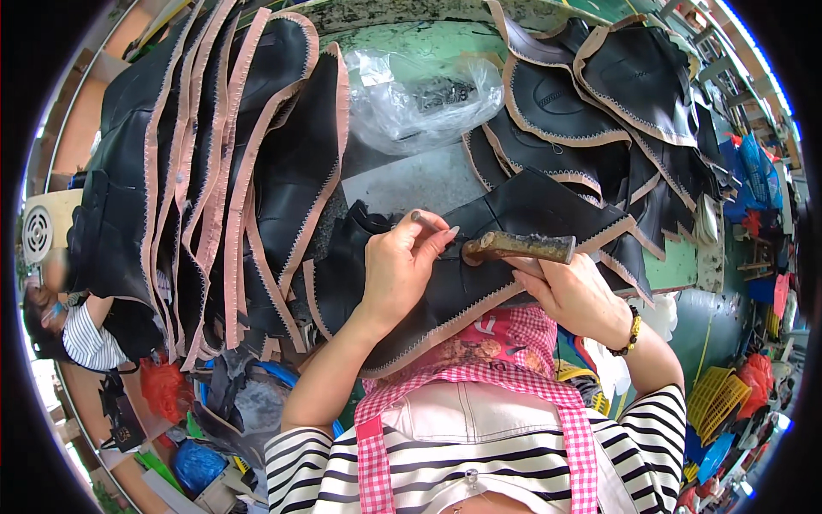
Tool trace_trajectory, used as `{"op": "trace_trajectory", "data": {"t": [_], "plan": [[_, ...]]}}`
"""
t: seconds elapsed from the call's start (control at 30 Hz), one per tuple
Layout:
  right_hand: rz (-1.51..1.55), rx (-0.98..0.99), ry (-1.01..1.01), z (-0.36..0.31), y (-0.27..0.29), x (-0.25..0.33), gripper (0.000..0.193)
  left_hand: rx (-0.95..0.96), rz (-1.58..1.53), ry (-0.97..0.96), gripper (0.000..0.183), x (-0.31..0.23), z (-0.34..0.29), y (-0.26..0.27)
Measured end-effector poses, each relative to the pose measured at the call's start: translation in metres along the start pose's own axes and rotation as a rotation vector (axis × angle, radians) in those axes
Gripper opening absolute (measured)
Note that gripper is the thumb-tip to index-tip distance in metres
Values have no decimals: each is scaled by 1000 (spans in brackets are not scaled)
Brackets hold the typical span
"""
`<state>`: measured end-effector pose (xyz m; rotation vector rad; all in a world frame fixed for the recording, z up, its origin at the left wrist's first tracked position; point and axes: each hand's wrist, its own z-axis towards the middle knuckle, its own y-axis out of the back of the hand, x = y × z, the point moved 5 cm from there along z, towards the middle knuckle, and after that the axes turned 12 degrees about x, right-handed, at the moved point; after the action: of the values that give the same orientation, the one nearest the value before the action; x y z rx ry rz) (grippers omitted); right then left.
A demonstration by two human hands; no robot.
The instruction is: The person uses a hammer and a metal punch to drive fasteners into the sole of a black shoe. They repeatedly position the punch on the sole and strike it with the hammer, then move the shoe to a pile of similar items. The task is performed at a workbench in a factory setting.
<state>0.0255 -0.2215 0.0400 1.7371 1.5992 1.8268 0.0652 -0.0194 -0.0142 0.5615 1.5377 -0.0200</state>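
Across my lap and the table's near edge lies a black leather-like piece (pixel 441 300) with a tan border and zigzag stitching. My left hand (pixel 394 270) is closed above it, pinching a short thin metal rod like a punch (pixel 424 221) between thumb and fingers. The rod's lower end is hidden by the hand. Gripped in my right hand (pixel 582 300) is a hammer (pixel 524 247) with a worn, rusty head, held over the same piece just right of the left hand. Most of its handle is hidden.
Stacked black pieces with tan borders (pixel 235 163) stand at left; more (pixel 556 98) lie at right. Between them are a clear plastic bag (pixel 419 103) and a grey slab (pixel 415 184). Another person (pixel 90 330) sits at far left. A yellow crate (pixel 717 403) stands at right.
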Motion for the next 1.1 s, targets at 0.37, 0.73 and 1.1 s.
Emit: {"op": "trace_trajectory", "data": {"t": [0.37, 0.73, 1.1], "plan": [[56, 16, 78, 0, 50, 26, 32, -53, 455, -287, 10, -35, 0, -5], [10, 31, 8, 3, 11, -8, 24, -33, -157, 37, 7, -3, 0, -3], [145, -30, -37, 0, 48, 7, 24, -22, 71, -20, 7, -6, 2, -7]]}}
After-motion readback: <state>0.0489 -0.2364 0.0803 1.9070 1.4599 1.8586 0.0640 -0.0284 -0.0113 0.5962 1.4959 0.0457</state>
